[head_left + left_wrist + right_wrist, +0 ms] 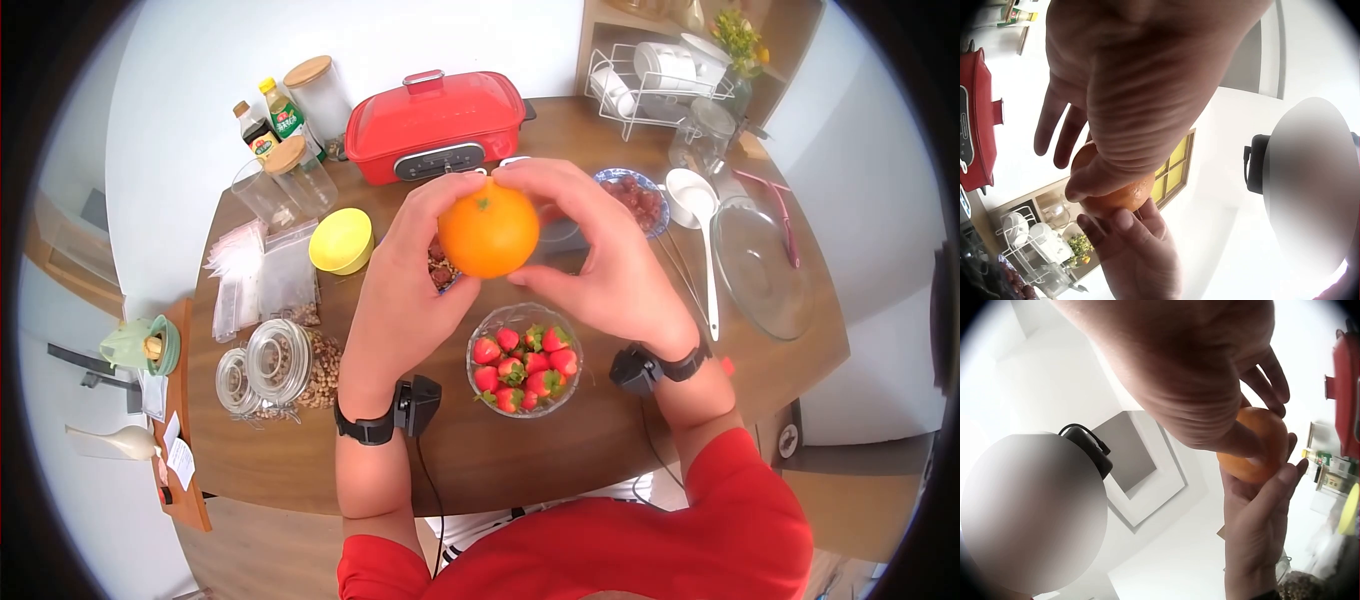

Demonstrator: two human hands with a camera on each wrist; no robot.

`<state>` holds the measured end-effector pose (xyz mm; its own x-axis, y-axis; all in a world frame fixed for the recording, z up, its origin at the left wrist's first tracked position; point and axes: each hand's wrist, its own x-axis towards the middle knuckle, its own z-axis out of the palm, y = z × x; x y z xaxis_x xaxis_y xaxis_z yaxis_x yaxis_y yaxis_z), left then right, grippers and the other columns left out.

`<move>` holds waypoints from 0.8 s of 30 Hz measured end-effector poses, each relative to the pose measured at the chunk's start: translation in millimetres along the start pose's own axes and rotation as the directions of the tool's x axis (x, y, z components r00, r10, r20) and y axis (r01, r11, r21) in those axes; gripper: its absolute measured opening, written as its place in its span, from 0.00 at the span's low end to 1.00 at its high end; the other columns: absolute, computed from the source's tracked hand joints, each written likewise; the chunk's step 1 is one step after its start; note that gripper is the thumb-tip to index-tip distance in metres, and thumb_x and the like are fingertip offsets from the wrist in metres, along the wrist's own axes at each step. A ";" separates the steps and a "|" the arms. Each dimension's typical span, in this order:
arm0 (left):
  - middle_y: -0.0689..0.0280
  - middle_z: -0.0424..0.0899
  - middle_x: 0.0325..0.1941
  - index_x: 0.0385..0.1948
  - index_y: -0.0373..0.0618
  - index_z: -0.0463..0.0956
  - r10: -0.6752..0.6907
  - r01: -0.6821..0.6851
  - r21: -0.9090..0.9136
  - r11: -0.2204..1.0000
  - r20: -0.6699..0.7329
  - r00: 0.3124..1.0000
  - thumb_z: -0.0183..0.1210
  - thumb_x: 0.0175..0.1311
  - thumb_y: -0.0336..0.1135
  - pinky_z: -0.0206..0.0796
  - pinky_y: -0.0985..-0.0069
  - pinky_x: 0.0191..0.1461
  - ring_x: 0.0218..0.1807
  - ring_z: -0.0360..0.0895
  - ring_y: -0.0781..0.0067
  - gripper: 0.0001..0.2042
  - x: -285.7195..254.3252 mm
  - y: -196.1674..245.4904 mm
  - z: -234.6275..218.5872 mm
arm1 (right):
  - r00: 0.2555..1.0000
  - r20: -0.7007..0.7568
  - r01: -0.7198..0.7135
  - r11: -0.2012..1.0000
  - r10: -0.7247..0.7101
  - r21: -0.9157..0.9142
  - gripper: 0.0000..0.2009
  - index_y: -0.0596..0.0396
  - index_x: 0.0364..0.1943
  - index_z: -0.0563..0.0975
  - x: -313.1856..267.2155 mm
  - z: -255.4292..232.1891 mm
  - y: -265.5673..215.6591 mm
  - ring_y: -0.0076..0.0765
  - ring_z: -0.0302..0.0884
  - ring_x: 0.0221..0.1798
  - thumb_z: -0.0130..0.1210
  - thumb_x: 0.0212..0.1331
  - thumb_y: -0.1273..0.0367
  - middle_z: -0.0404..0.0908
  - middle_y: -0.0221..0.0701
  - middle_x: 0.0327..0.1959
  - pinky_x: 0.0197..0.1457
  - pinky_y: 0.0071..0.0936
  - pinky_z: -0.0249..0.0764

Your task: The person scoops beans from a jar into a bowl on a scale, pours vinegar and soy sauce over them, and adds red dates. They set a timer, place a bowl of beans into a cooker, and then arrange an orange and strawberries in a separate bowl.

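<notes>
An orange (489, 228) is held up above the table between both hands in the head view, its green stem end showing. The left hand (405, 270) grips it from the left, thumb low and fingers over the top. On the other side the right hand (615, 265) holds it with thumb and fingers curved round. Both wrist views show thumbs and fingers of the two hands on the orange (1119, 197), (1260, 440) the same fruit from the right wrist. Below the hands, a glass bowl (525, 412) holds strawberries (512, 371).
Behind stands a red electric cooker (435, 125). To the left are a yellow bowl (341, 241), plastic bags (290, 270) and glass jars (277, 360). A glass lid (765, 270), a white ladle (711, 270) and a dish rack (628, 95) are at the right.
</notes>
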<state>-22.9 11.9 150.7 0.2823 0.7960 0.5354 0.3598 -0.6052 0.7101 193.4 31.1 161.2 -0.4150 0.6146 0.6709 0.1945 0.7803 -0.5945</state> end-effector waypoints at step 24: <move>0.60 0.79 0.59 0.68 0.48 0.59 -0.067 0.068 -0.045 0.997 0.016 0.998 0.72 0.55 0.24 0.74 0.72 0.55 0.59 0.80 0.68 0.39 -2.3 1.9 1.3 | 0.999 -0.009 -0.051 0.998 0.051 -0.035 0.33 0.59 0.63 0.75 -2.0 -0.8 0.3 0.35 0.77 0.41 0.73 0.48 0.72 0.77 0.37 0.50 0.46 0.30 0.76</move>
<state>-21.6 9.0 150.2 0.2714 0.8345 0.4794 0.3379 -0.5491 0.7644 195.0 30.1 160.0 -0.3968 0.6542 0.6438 0.2465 0.7516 -0.6118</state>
